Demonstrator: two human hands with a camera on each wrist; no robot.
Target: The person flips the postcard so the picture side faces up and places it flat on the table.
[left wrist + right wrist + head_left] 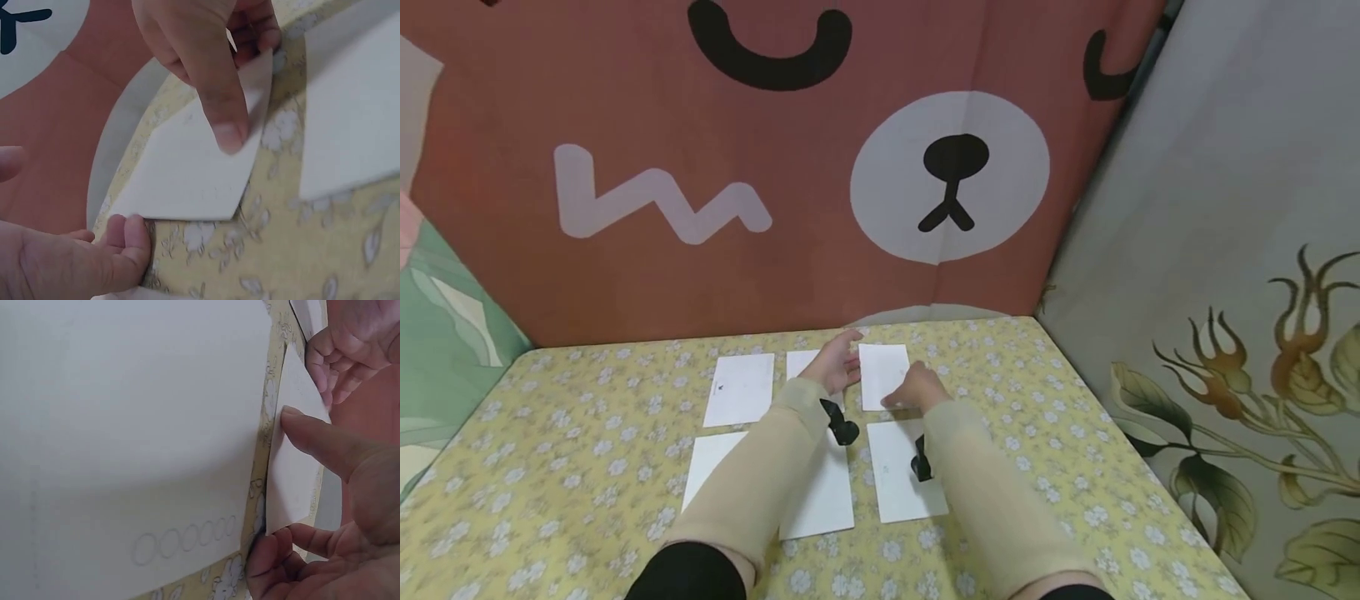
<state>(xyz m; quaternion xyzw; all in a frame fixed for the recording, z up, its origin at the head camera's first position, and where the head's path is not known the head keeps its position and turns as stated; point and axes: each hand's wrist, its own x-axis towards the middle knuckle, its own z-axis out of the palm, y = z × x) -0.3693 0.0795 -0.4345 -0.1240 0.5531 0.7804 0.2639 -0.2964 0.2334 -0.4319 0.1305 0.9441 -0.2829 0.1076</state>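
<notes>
Right hand: curled at the near right corner of the back right paper; paper gripped between thumb and fingers, thumb laid over its face.
Left hand: held wide, thumb well apart from fingers; left edge of the same paper touched by the fingertips, nothing gripped.
Back right paper: white, placed at the right end of the back row on the bench; whether its edge is lifted cannot be told.
Back middle paper: partly covered by the left hand and wrist.
Back left paper: laid flat, small dark mark seen near its left edge.
Front left paper: partly hidden by the left sleeve.
Front middle paper: partly hidden by the same sleeve.
Front right paper: set just nearer than the gripped one; faint row of circles seen along one edge in the right wrist view.
Bench cover: yellow, printed with white flowers.
Backdrop: brown, printed with a cartoon face.
Side curtain: grey, printed with plants.
</notes>
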